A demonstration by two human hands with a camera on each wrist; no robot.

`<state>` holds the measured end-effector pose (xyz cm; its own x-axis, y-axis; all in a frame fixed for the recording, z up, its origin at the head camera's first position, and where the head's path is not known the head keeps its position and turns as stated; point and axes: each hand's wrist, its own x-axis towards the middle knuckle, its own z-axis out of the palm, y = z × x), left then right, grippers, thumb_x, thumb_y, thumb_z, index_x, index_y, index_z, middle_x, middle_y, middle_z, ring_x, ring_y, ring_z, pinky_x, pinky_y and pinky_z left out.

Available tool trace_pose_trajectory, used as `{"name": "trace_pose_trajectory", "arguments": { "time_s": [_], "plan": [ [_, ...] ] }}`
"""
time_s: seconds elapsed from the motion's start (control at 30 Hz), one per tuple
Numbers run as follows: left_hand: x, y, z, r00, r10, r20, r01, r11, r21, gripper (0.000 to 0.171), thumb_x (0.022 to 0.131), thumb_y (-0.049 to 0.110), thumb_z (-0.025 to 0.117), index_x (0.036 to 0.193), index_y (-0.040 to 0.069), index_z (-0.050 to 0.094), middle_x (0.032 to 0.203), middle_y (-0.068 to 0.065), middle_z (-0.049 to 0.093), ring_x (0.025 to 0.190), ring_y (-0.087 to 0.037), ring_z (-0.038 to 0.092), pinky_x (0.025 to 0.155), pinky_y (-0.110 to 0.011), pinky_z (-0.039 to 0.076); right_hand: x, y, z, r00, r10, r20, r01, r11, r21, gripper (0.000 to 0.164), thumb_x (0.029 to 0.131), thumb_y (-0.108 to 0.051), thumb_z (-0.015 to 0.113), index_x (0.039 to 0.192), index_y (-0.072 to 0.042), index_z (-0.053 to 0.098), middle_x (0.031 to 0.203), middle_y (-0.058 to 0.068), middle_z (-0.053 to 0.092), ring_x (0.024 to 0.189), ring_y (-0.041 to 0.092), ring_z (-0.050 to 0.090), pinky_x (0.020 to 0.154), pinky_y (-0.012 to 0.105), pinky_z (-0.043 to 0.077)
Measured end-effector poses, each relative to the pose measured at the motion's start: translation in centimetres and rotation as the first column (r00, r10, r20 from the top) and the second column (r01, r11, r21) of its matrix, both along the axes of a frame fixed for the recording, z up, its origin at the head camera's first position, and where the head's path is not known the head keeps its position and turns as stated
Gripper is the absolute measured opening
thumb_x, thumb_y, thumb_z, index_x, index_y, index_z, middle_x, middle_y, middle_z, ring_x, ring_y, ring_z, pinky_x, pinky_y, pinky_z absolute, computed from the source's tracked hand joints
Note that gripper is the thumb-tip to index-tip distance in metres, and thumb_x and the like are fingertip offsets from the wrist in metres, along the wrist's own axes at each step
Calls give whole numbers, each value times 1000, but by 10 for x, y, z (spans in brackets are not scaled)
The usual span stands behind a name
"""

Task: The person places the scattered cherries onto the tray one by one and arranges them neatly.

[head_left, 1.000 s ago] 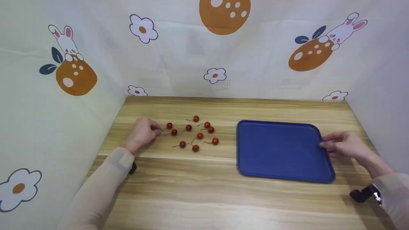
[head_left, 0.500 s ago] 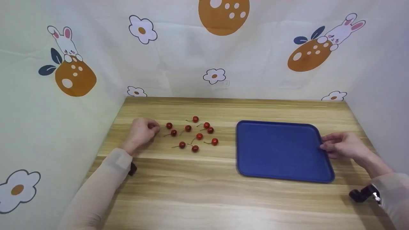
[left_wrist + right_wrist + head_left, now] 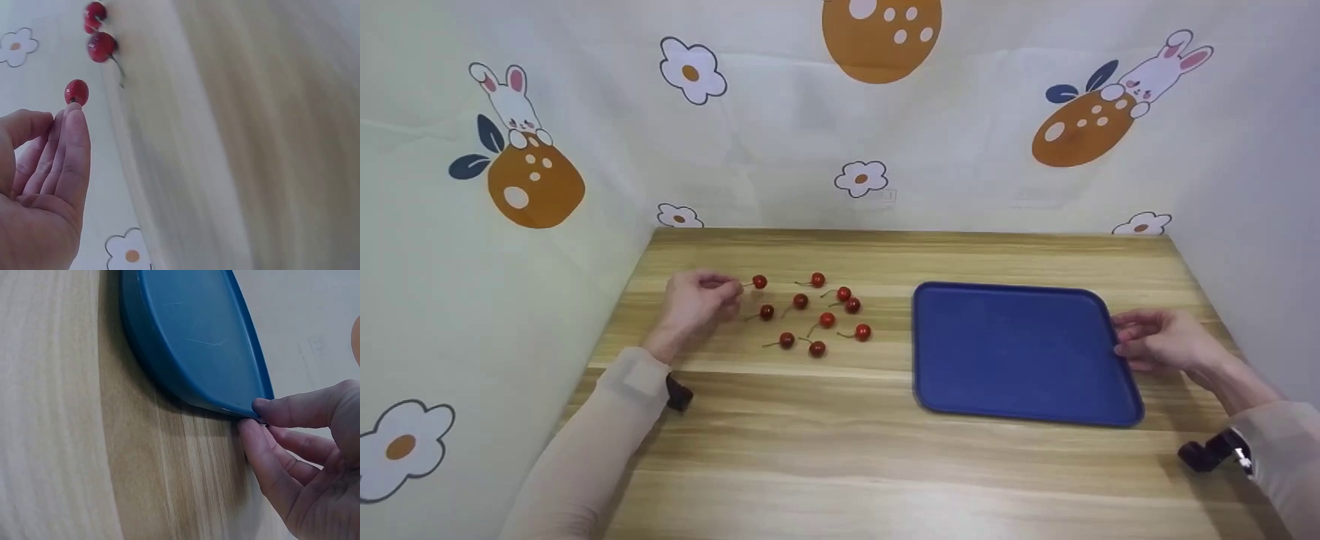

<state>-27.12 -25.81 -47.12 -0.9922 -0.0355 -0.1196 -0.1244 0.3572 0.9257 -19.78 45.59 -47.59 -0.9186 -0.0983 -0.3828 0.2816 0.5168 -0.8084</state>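
My left hand [image 3: 696,301] pinches a dark red cherry [image 3: 760,282] by its thin stem, at the left of the table. In the left wrist view this cherry [image 3: 76,91] shows just beyond the fingertips, its stem mostly hidden by them. Several more cherries with stems, among them a nearby one [image 3: 766,312], lie loosely grouped to the hand's right. A rectangular blue tray [image 3: 1012,352] with a low rim lies at the right. My right hand [image 3: 1174,341] grips the tray's right rim, thumb on top and fingers beneath in the right wrist view.
The wood-grain table [image 3: 810,450] carries the cherries and tray. Behind it and at both sides hang pale cloth walls [image 3: 772,142] printed with rabbits, oranges and flowers. A black wrist mount [image 3: 679,394] juts from the left sleeve, another [image 3: 1207,452] from the right.
The left hand has taken one cherry's stem and shifted that cherry slightly up and away from its neighbour. The right hand stays on the rim; the tray stays put.
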Motion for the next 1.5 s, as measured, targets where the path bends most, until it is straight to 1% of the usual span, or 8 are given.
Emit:
{"name": "trace_pose_trajectory", "arguments": {
  "time_s": [0.2,0.3,0.63,0.83,1.0,1.13,1.37,1.5],
  "plan": [
    [-1,13,11,1000,-23,4,22,993,120,35,104,6,79,131,-13,72,106,-14,88,83,-11,85,89,-38,70,-2,-1,2,1000,14,-5,-14,1000,11,73,98,5,76,158,23,38,100,-9,73,88,3,75,80,30,70],
    [-3,22,15,999,-32,-19,34,989,142,34,104,6,79,131,-13,73,103,-9,88,81,-7,83,89,-35,70,-3,0,1,1000,17,-9,-17,1000,8,72,99,6,74,158,23,37,99,-9,72,88,2,75,79,29,70],
    [-7,59,22,993,-111,-48,119,966,230,31,103,0,77,130,-15,72,101,-10,88,82,-10,83,83,-30,70,-2,-1,2,1000,17,-4,-17,1000,5,74,98,6,76,159,22,38,102,-5,73,89,3,75,82,30,70],
    [-8,84,25,987,-151,-56,160,962,222,28,102,2,80,126,-12,75,104,-11,88,85,-13,84,87,-35,70,-1,-2,1,1000,20,-6,-20,1000,13,74,98,2,78,158,22,39,103,-4,71,89,2,75,81,29,70],
    [-12,104,24,980,-177,-95,194,954,228,23,100,2,82,120,-9,79,101,-14,88,85,-18,85,82,-31,70,-1,-3,1,1000,24,1,-24,1000,16,72,99,3,76,158,22,39,102,-5,70,90,2,75,82,29,70],
    [-15,121,23,973,-197,-116,221,940,261,21,99,0,83,117,-9,81,99,-13,87,83,-16,83,80,-29,70,-2,-2,1,1000,30,4,-30,999,22,73,100,4,75,159,22,37,103,-4,70,91,3,75,83,29,70],
    [-17,149,20,964,-248,-100,265,939,221,18,98,5,85,113,-5,84,95,-11,88,86,-23,85,79,-29,69,-3,0,1,999,32,7,-32,999,19,75,99,4,76,160,22,36,103,-4,70,90,3,75,83,30,70],
    [-16,171,22,955,-285,-84,297,927,231,17,98,6,85,112,-3,85,98,-14,88,83,-17,83,81,-31,70,-2,1,1,999,32,4,-32,999,24,74,99,6,75,160,22,36,103,-4,70,89,4,76,83,30,70]
  ]
}}
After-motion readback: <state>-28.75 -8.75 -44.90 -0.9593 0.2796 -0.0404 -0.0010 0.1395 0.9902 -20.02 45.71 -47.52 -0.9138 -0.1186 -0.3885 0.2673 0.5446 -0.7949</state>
